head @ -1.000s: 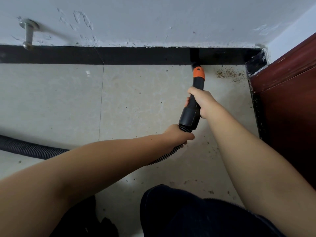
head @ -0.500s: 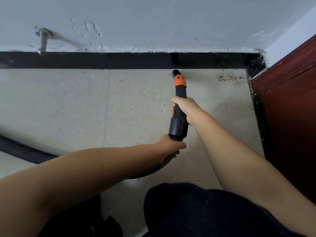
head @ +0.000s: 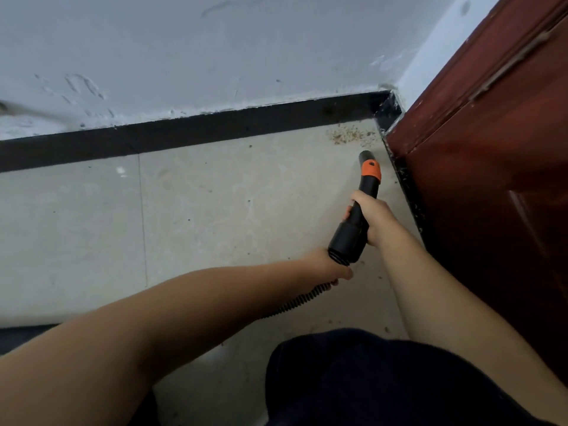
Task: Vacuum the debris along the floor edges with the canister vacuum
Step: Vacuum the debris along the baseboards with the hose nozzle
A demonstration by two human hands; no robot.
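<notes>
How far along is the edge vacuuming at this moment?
Done: the floor along the black baseboard looks mostly clean, bar a few specks. In hand: the right hand grips the nozzle and the left hand holds the hose; the tip points at the corner. Left: the brown debris pile in the corner, crumbs along the door edge and near the knee.

Both hands grip vacuum nozzle [head: 356,216], tip near debris [head: 347,136] in corner.

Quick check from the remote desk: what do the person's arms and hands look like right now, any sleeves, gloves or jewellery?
Both forearms are bare to the frame edge: no sleeves. The left hand and right hand wear no gloves; no rings, watch or bands are visible. Dark navy clothing covers the lap.
</notes>
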